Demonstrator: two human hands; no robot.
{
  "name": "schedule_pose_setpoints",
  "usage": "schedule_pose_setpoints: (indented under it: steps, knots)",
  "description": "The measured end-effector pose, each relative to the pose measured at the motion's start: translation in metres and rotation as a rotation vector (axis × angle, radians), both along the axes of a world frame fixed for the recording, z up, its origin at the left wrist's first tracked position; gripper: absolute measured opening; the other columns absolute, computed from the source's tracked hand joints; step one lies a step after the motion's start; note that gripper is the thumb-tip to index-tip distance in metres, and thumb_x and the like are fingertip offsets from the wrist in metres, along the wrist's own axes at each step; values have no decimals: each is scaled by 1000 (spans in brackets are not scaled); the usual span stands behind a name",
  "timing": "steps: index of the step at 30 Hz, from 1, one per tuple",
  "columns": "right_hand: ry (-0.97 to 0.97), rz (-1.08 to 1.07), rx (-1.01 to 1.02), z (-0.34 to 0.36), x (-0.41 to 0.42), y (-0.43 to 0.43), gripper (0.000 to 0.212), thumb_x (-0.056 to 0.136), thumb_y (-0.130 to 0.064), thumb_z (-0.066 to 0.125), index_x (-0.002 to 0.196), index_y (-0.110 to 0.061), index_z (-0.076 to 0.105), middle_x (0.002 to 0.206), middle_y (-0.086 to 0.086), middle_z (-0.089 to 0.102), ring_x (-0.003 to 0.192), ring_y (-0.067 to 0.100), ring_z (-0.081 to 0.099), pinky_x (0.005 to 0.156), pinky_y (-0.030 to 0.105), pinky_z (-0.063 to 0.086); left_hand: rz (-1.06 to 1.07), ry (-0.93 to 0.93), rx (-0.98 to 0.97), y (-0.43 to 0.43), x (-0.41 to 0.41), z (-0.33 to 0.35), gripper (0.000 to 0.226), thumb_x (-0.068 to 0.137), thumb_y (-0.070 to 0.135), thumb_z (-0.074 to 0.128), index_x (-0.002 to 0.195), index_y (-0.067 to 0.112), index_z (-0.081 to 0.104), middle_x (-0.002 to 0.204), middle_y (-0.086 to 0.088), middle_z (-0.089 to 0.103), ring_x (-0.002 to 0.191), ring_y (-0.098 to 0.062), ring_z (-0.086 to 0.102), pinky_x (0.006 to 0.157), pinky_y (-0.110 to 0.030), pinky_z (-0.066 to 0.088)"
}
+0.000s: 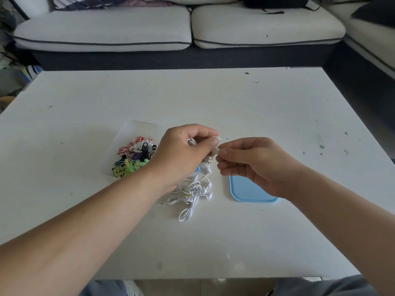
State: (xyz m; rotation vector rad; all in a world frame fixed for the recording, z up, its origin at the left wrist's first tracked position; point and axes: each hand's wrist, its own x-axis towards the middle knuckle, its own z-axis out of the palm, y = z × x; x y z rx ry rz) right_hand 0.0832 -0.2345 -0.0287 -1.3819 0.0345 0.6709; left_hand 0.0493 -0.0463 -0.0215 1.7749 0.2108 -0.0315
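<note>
My left hand (181, 154) is raised over the middle of the white table (235, 103), its fingers curled round a coiled white earphone cable (191, 142). My right hand (256, 165) pinches the white end piece (216, 151) of that cable between thumb and forefinger, right beside the left thumb. Below both hands lies a loose pile of white earphones (192, 195) on the table. A clear plastic box (136, 129) to the left holds several coloured earphone bundles (134, 157).
A light blue lid (245, 191) lies flat under my right wrist. A small blue object (198, 168) peeks out beneath my left hand. A grey-white sofa (102, 30) stands beyond the table's far edge. My knees show below the near edge.
</note>
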Motion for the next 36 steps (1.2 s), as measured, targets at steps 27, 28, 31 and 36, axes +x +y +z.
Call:
schedule_pose_setpoints:
  steps: [27,28,31,36]
  knots:
    - [-297,43,-1046,-52,15,-85,14,86,-13,65,83,-3,74,75,10,69,61,22,56,51,22,44,-20,80,11,-71,-1,-13,7,94,8,73,94,12,77,89,-20,74,66,-17,67,70,-36,65]
    - [-306,45,-1058,-52,15,-85,13,86,-14,66,82,-5,75,77,10,71,61,21,56,50,21,44,-26,80,9,-71,0,-12,6,94,8,73,95,12,77,90,-20,74,66,-18,68,70,-37,65]
    - [-305,40,-1048,-53,15,-84,11,84,-12,66,80,-6,75,71,8,69,60,21,56,52,22,44,-39,84,9,-70,0,-13,5,93,9,74,95,12,77,85,-15,76,67,-19,68,76,-45,65]
    - [-336,110,-1039,-55,14,-86,15,79,-8,60,82,1,73,64,5,57,57,19,47,52,25,42,-45,82,7,-66,-1,-14,6,93,11,74,95,16,78,84,-13,76,68,-21,70,81,-49,64]
